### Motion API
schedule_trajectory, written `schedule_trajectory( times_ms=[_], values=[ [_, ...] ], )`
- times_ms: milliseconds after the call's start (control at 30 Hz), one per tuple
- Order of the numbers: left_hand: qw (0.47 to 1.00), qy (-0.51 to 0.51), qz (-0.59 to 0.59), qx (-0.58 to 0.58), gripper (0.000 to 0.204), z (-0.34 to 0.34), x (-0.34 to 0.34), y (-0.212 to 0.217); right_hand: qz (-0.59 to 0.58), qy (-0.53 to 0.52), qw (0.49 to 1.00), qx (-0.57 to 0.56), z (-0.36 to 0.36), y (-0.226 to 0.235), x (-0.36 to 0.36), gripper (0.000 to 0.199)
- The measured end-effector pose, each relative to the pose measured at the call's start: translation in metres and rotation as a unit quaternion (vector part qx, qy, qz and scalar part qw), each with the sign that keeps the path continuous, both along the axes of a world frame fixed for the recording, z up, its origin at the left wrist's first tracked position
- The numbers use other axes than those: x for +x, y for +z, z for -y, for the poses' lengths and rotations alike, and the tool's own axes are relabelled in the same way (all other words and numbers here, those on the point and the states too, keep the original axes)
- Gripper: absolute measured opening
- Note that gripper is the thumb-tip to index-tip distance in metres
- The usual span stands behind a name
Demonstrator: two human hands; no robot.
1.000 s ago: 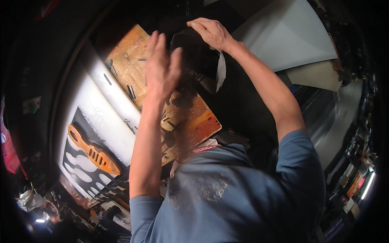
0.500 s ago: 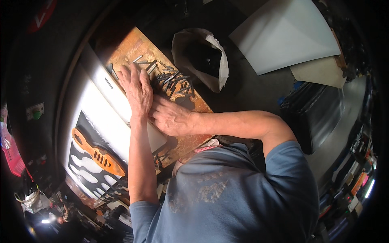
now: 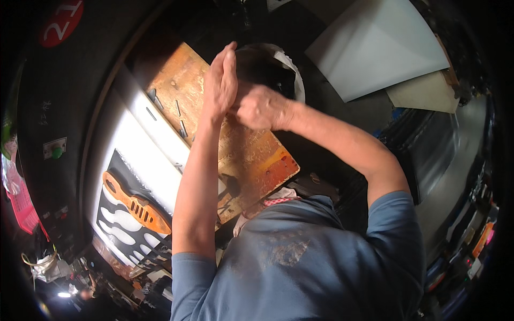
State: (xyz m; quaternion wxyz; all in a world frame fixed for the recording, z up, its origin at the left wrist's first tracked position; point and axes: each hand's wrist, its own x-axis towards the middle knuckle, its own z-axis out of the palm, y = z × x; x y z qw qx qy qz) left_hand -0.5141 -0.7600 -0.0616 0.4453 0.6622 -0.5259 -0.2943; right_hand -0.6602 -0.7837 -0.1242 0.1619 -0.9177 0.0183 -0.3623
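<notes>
My left hand [image 3: 220, 83] is held edge-on above the far right side of a worn wooden board [image 3: 259, 155], its fingers stretched out and close together. Beside it, at the board's edge, my right hand [image 3: 263, 108] has curled fingers. What they hold, if anything, is hidden and slightly blurred. Just beyond both hands stands a white bag [image 3: 294, 72] with its dark mouth facing up, partly covered by them. Several small dark strips [image 3: 183, 128] lie scattered on the board left of my left forearm.
Left of the board is a bright white surface [image 3: 134, 140] with a dark strip on it. An orange slotted plate [image 3: 136, 206] lies over a black sheet with white cut-out shapes [image 3: 122, 219]. A large pale sheet [image 3: 383, 51] is at the far right.
Both hands have moved away and to the right, from the board's left side to its edge by the bag. The pile of dark strips is gone from the board's far right part.
</notes>
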Motion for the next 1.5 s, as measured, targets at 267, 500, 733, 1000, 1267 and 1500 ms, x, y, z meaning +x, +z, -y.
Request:
schedule_trajectory(
  times_ms=[267, 500, 733, 1000, 1267, 1500],
  values=[
    [0.998, 0.051, 0.033, -0.028, 0.056, -0.028, 0.029, 0.029, -0.002, -0.111, 0.991, 0.068, 0.036, 0.02, -0.045, 0.019],
    [0.957, 0.222, 0.186, 0.015, 0.045, -0.17, 0.083, 0.06, -0.031, 0.089, 0.979, 0.183, -0.111, 0.045, -0.013, 0.051],
    [0.905, 0.181, 0.383, 0.046, 0.041, -0.231, 0.063, 0.021, -0.074, 0.11, 0.98, 0.151, -0.142, 0.042, -0.002, 0.044],
    [0.913, 0.207, 0.351, 0.03, 0.043, -0.228, 0.061, 0.022, -0.023, 0.224, 0.971, 0.086, -0.111, 0.039, 0.016, 0.016],
    [0.915, 0.228, 0.332, -0.006, 0.036, -0.227, 0.065, 0.016, -0.061, 0.117, 0.991, 0.016, -0.014, 0.04, 0.076, 0.009],
    [0.924, 0.228, 0.308, -0.002, 0.031, -0.228, 0.067, 0.017, -0.026, -0.04, 0.992, 0.117, 0.005, 0.031, 0.229, 0.032]
  ],
)
